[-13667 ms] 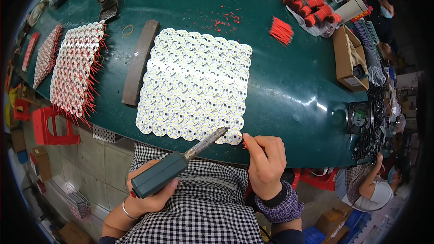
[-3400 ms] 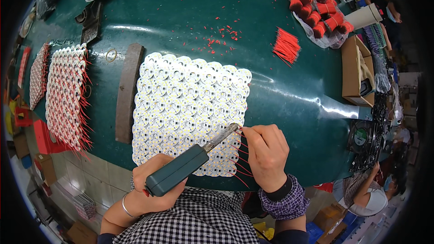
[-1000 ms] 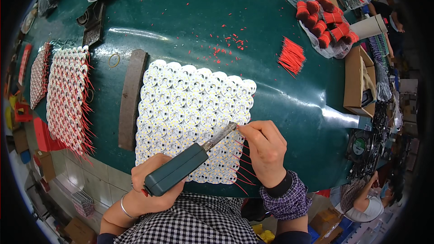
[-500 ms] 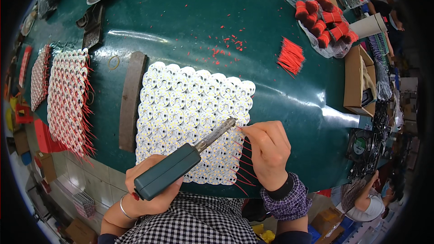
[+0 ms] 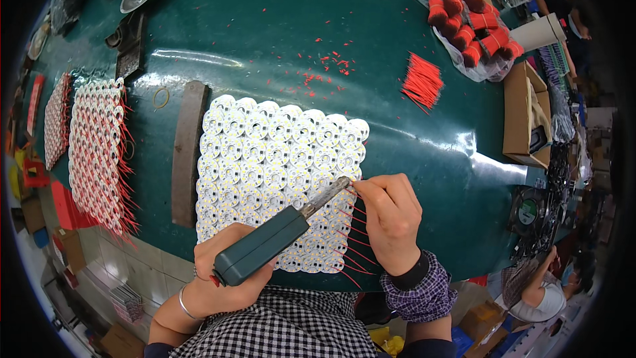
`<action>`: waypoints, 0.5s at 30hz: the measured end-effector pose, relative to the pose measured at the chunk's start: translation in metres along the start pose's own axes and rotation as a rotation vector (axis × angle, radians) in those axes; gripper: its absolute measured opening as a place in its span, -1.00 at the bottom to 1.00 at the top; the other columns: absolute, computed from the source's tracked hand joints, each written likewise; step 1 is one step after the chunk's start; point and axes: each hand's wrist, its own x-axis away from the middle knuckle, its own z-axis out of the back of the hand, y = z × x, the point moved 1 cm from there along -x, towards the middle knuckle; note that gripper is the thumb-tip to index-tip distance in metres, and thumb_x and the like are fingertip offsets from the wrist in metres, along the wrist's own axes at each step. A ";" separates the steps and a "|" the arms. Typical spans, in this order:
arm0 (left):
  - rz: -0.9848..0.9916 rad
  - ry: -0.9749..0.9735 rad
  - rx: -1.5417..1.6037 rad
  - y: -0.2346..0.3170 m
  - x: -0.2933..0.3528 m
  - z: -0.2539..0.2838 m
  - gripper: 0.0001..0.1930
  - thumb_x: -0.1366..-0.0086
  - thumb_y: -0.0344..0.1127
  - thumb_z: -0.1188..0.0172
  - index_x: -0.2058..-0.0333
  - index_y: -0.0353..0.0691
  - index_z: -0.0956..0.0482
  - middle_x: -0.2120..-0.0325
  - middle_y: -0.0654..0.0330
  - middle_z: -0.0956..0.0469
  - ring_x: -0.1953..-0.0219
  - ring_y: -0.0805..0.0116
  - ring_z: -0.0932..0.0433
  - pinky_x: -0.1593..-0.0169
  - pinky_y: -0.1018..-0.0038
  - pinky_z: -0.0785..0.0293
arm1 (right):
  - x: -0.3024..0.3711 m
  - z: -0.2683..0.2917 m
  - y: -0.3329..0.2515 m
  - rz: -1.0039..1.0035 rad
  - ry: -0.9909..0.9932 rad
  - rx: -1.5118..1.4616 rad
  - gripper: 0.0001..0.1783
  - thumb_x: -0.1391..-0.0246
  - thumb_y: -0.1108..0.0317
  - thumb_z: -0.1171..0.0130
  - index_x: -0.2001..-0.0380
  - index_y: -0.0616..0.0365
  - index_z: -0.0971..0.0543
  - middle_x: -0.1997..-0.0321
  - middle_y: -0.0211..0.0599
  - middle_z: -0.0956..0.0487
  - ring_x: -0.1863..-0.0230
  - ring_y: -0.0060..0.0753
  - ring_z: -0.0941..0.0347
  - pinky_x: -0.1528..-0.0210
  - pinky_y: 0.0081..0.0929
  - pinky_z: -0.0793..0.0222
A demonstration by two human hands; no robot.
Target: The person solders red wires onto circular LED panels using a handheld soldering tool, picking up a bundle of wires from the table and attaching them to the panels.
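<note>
My left hand (image 5: 232, 282) is wrapped round the dark green handle of a soldering iron (image 5: 262, 246). Its metal tip reaches up and right to the right edge of a white panel of round LED boards (image 5: 278, 152). Just beside that tip, the closed fingertips of my right hand (image 5: 394, 222) pinch a thin red wire, mostly hidden by the fingers. More red wires (image 5: 358, 252) stick out from the panel's right edge below there. The panel lies flat on the green table (image 5: 265, 46), close in front of me.
A dark flat bar (image 5: 189, 152) lies along the panel's left side. Farther left stand panels with red wires (image 5: 98, 152). Red wire clippings (image 5: 324, 66) are scattered beyond the panel. Toward the right are a loose wire bunch (image 5: 422, 81), bagged bundles (image 5: 474, 23) and a cardboard box (image 5: 523, 116).
The soldering iron and my left hand have moved right, bringing the tip closer to my right fingertips. My right hand stays near the same edge. The whole view has shifted slightly.
</note>
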 end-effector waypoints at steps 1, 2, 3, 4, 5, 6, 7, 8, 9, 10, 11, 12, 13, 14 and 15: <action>0.005 0.002 -0.005 0.000 0.000 0.000 -0.80 -0.02 -0.60 -0.40 0.32 -0.40 -0.68 0.39 0.06 -0.63 0.43 0.29 -0.65 0.36 0.47 -0.53 | 0.000 0.000 0.000 0.001 -0.003 -0.003 -0.71 0.18 0.65 -0.34 0.29 0.24 -0.63 0.34 -0.28 -0.53 0.35 -0.25 -0.47 0.38 -0.37 -0.42; 0.006 0.001 -0.005 -0.001 -0.001 -0.001 -0.80 -0.02 -0.60 -0.40 0.32 -0.40 -0.68 0.39 0.06 -0.63 0.43 0.29 -0.65 0.36 0.47 -0.53 | 0.000 0.000 0.001 0.002 -0.007 -0.007 -0.71 0.18 0.65 -0.34 0.29 0.24 -0.63 0.34 -0.28 -0.53 0.35 -0.25 -0.47 0.38 -0.37 -0.42; -0.008 -0.003 -0.016 -0.001 -0.001 -0.001 -0.81 0.00 -0.60 -0.40 0.33 -0.40 -0.68 0.41 0.07 -0.62 0.44 0.28 -0.64 0.37 0.47 -0.53 | 0.000 0.000 0.001 0.001 -0.007 -0.006 -0.71 0.18 0.65 -0.34 0.29 0.24 -0.63 0.34 -0.28 -0.53 0.35 -0.25 -0.47 0.38 -0.37 -0.42; -0.022 -0.008 -0.028 -0.001 -0.001 -0.001 -0.81 0.01 -0.59 -0.40 0.35 -0.39 -0.68 0.42 0.07 -0.61 0.45 0.28 -0.64 0.38 0.46 -0.52 | 0.000 0.000 0.001 0.004 -0.005 -0.004 -0.71 0.18 0.65 -0.34 0.29 0.24 -0.63 0.34 -0.28 -0.53 0.35 -0.25 -0.47 0.38 -0.37 -0.42; -0.022 -0.009 -0.027 -0.002 -0.001 -0.001 -0.81 0.01 -0.59 -0.40 0.35 -0.39 -0.68 0.42 0.07 -0.61 0.45 0.28 -0.64 0.38 0.46 -0.52 | 0.000 0.000 0.001 0.006 -0.003 -0.003 -0.71 0.18 0.65 -0.34 0.29 0.24 -0.63 0.34 -0.28 -0.53 0.35 -0.25 -0.47 0.38 -0.37 -0.42; -0.059 -0.015 -0.070 -0.003 -0.001 -0.001 -0.82 0.01 -0.59 -0.40 0.36 -0.39 -0.68 0.44 0.08 -0.60 0.47 0.27 -0.63 0.39 0.45 -0.52 | 0.000 0.000 0.001 0.006 -0.004 -0.004 -0.71 0.18 0.65 -0.34 0.29 0.24 -0.63 0.34 -0.28 -0.53 0.35 -0.25 -0.47 0.38 -0.37 -0.42; -0.097 -0.021 -0.112 -0.004 -0.001 -0.001 -0.82 0.02 -0.58 -0.40 0.37 -0.38 -0.68 0.45 0.09 -0.59 0.48 0.26 -0.62 0.41 0.44 -0.51 | 0.000 0.000 0.001 0.006 -0.002 -0.003 -0.71 0.18 0.64 -0.34 0.29 0.24 -0.63 0.34 -0.28 -0.52 0.36 -0.25 -0.47 0.39 -0.37 -0.42; -0.097 -0.022 -0.113 -0.003 -0.001 -0.001 -0.82 0.02 -0.58 -0.40 0.37 -0.38 -0.68 0.45 0.09 -0.59 0.48 0.26 -0.62 0.41 0.44 -0.51 | 0.000 -0.001 0.001 0.006 0.000 -0.002 -0.72 0.18 0.64 -0.34 0.29 0.24 -0.63 0.34 -0.28 -0.52 0.36 -0.25 -0.46 0.39 -0.37 -0.42; -0.113 -0.017 -0.122 0.000 -0.002 0.001 -0.82 0.02 -0.58 -0.40 0.37 -0.37 -0.69 0.44 0.09 -0.60 0.48 0.25 -0.62 0.41 0.44 -0.52 | 0.000 0.000 0.001 0.005 0.000 -0.002 -0.72 0.18 0.64 -0.34 0.29 0.24 -0.63 0.34 -0.28 -0.52 0.36 -0.25 -0.46 0.39 -0.37 -0.42; -0.130 -0.013 -0.131 0.002 -0.002 0.003 -0.82 0.02 -0.57 -0.40 0.37 -0.36 -0.70 0.44 0.08 -0.60 0.47 0.24 -0.62 0.41 0.44 -0.53 | 0.000 0.000 0.001 0.001 -0.005 0.002 -0.72 0.18 0.64 -0.34 0.29 0.23 -0.63 0.34 -0.28 -0.52 0.35 -0.25 -0.46 0.38 -0.37 -0.42; -0.131 -0.013 -0.131 0.004 -0.002 0.004 -0.82 0.02 -0.57 -0.40 0.37 -0.36 -0.70 0.44 0.08 -0.60 0.47 0.24 -0.62 0.41 0.44 -0.53 | 0.000 0.000 0.000 -0.004 -0.010 0.005 -0.72 0.18 0.63 -0.34 0.29 0.23 -0.63 0.34 -0.28 -0.52 0.35 -0.26 -0.46 0.38 -0.38 -0.42; -0.101 0.040 -0.091 0.006 0.000 0.005 -0.81 0.02 -0.57 -0.41 0.35 -0.35 -0.70 0.42 0.07 -0.62 0.47 0.23 -0.63 0.40 0.44 -0.54 | -0.001 0.000 0.000 -0.003 -0.010 0.005 -0.72 0.18 0.63 -0.34 0.29 0.23 -0.63 0.34 -0.28 -0.52 0.35 -0.26 -0.46 0.38 -0.38 -0.42; -0.072 0.093 -0.051 0.009 0.000 0.007 -0.80 0.03 -0.57 -0.41 0.34 -0.35 -0.71 0.41 0.06 -0.63 0.46 0.22 -0.64 0.40 0.44 -0.55 | -0.001 0.000 -0.001 -0.003 -0.008 0.018 -0.72 0.18 0.63 -0.34 0.30 0.21 -0.63 0.34 -0.30 -0.52 0.34 -0.26 -0.46 0.37 -0.37 -0.41; -0.072 0.094 -0.052 0.011 0.000 0.009 -0.80 0.03 -0.57 -0.41 0.34 -0.35 -0.71 0.41 0.06 -0.63 0.46 0.22 -0.64 0.40 0.44 -0.55 | -0.002 0.000 -0.003 -0.001 -0.006 0.031 -0.72 0.17 0.62 -0.34 0.30 0.20 -0.63 0.34 -0.31 -0.52 0.34 -0.27 -0.46 0.35 -0.37 -0.40; -0.080 0.083 -0.090 0.012 0.000 0.011 -0.79 0.02 -0.57 -0.41 0.34 -0.35 -0.71 0.40 0.05 -0.64 0.45 0.22 -0.65 0.39 0.44 -0.57 | -0.004 0.003 -0.004 -0.001 -0.006 0.033 -0.72 0.17 0.62 -0.34 0.30 0.20 -0.63 0.34 -0.31 -0.52 0.34 -0.27 -0.46 0.35 -0.37 -0.40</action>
